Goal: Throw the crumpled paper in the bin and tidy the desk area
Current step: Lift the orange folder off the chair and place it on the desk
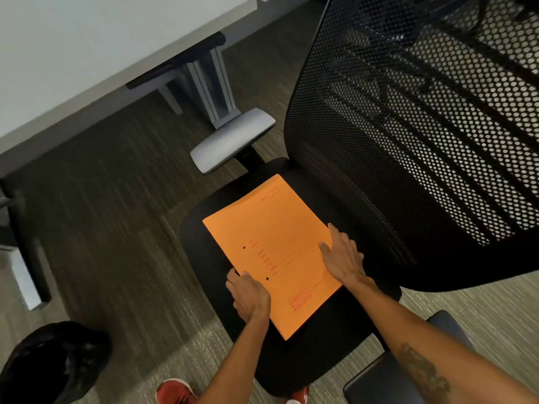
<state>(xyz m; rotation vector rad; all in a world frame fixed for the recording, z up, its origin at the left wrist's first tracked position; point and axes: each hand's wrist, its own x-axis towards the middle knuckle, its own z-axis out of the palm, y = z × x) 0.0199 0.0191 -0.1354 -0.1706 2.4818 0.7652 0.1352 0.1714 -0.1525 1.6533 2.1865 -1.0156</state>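
Observation:
An orange folder [271,252] with red print and two punched holes lies flat on the black seat [329,342] of an office chair. My left hand [249,295] grips the folder's near-left edge, thumb on top. My right hand [342,258] holds its right edge, fingers spread over the cover. A black bin [49,363] with a dark liner stands on the floor at the lower left. No crumpled paper is visible.
The chair's black mesh backrest [423,141] fills the upper right, and its grey armrest [233,139] juts left. A white desk [87,53] on a grey leg [210,83] spans the upper left. Striped carpet covers the floor; my red shoe [175,392] is at the bottom.

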